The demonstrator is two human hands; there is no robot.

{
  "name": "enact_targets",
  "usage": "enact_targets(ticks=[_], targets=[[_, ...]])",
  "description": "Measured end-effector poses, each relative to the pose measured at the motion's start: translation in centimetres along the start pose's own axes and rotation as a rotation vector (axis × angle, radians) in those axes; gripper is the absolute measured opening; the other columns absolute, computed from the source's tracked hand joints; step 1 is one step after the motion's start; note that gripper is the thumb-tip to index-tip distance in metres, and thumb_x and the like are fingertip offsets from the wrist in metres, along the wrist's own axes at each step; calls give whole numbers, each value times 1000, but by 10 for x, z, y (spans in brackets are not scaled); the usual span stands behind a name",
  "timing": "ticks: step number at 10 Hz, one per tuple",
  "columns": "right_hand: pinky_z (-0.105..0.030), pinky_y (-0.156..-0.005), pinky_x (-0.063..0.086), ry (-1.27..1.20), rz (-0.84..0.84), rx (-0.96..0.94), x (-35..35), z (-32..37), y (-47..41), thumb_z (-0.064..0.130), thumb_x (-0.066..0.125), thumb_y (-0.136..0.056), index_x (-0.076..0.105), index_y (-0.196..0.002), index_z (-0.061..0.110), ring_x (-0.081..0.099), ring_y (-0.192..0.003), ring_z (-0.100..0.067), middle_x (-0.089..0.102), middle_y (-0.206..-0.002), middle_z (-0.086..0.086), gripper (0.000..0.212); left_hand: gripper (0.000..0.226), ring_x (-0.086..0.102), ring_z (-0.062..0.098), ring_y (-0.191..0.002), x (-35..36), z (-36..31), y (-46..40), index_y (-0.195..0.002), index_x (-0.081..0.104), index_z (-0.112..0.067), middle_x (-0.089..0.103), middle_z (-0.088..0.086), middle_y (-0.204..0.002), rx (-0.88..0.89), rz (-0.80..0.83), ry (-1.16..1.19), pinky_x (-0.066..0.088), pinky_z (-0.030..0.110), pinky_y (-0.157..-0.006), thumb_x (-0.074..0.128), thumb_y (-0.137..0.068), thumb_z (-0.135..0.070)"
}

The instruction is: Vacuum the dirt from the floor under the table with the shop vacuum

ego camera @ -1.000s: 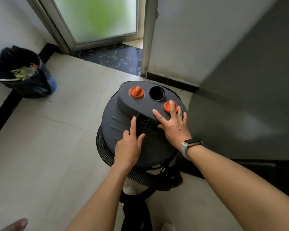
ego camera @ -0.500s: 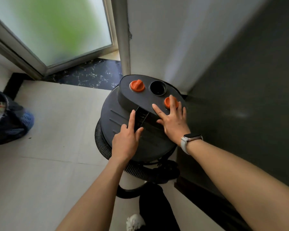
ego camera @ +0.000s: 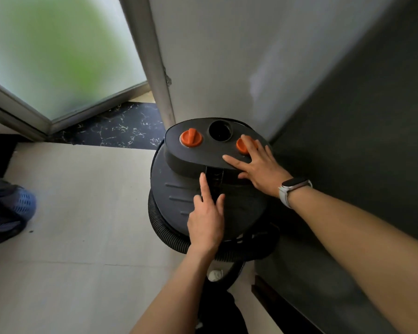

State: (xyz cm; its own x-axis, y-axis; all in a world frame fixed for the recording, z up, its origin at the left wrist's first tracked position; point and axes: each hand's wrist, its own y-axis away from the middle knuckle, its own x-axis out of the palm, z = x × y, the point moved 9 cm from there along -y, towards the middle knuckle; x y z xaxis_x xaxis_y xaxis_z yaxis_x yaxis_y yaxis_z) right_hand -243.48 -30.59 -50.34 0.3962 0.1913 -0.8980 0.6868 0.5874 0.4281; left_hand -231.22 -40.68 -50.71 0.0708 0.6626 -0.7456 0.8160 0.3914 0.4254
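I see the shop vacuum (ego camera: 210, 189) standing on the tiled floor (ego camera: 82, 213) in the corner beside the dark wall (ego camera: 360, 141). My right hand (ego camera: 261, 167) lies flat on its top, fingers (ego camera: 234, 161) spread, touching an orange knob (ego camera: 243, 145). My left hand (ego camera: 206, 222) points one finger at the central slot, holding nothing.

Soft daylight, blurred wide-angle edges
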Motion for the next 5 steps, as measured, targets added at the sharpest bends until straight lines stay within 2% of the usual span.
enact_targets(ticks=[2,3,4,5], targets=[[-58,-114,0,33,-1,29,-4,-8,-1,27,43,-99,2,-147,48,-9,-143,-42,-24,-155,-10,67,67,59,35,-98,6,-10,-4,-150,-11,-25,46,10,-121,20,-2,-38,45,44,-74,28,-100,-44],[-58,-114,1,13,-2,63,-3,-8,2,30,43,-99,3,-146,50,-10,-143,-40,-25,-155,-7,65,68,55,34,-105,8,-7,-5,-151,-8,-26,43,9,-124,7,47,20,43,43,-76,31,-99,-44],[-59,-115,4,-143,-36,148,-20,-4,9,35,44,-98,12,-147,46,-9,-144,-37,-19,-157,-5,60,69,45,32,-118,-5,-10,-9,-151,4,-22,36,11,-131,59,47,-2,44,42,-85,40,-97,-45],[-46,-117,14,-729,-349,284,-62,-5,32,32,44,-98,17,-150,32,13,-145,-25,13,-158,-7,58,75,33,34,-129,-28,-20,-17,-151,16,-16,30,16,-143,208,-83,-188,39,43,-97,52,-91,-46]])
